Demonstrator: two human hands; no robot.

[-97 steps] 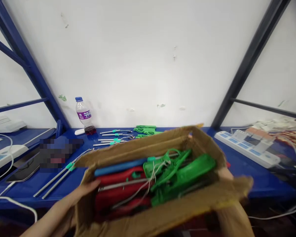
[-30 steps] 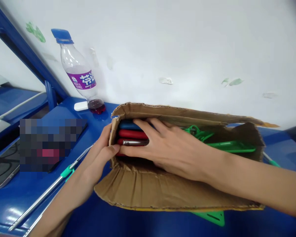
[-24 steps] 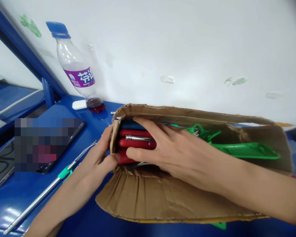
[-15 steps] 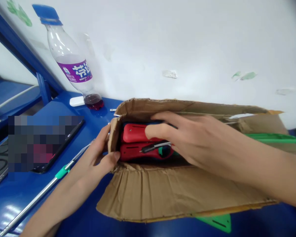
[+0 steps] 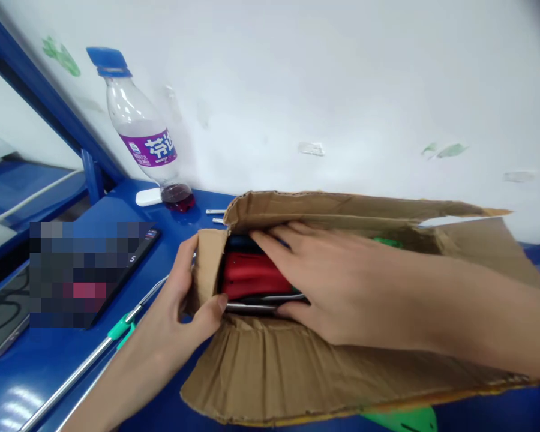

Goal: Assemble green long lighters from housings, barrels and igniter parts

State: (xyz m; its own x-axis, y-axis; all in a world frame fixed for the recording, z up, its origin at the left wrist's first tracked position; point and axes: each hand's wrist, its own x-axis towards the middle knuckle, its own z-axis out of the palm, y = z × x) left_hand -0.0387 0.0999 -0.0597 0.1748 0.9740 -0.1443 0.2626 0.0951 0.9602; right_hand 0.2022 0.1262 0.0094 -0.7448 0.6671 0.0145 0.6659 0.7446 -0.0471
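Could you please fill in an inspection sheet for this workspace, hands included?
Surface: blue table, glossy.
Job's things: open cardboard box holding red pieces and slim metal rods; contents partly hidden.
Clutter: bottle with a little dark liquid, white object, phone, silver rod with green clip.
Hands: left hand grips the box's left end; right hand is inside, its hold unclear.
Cables: white cable at left.
Surroundings: white wall with green and pale marks; blue frame at left.

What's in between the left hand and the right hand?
Red pieces and thin silvery rods, inside the cardboard box, lie between the left hand and the right hand in the head view.
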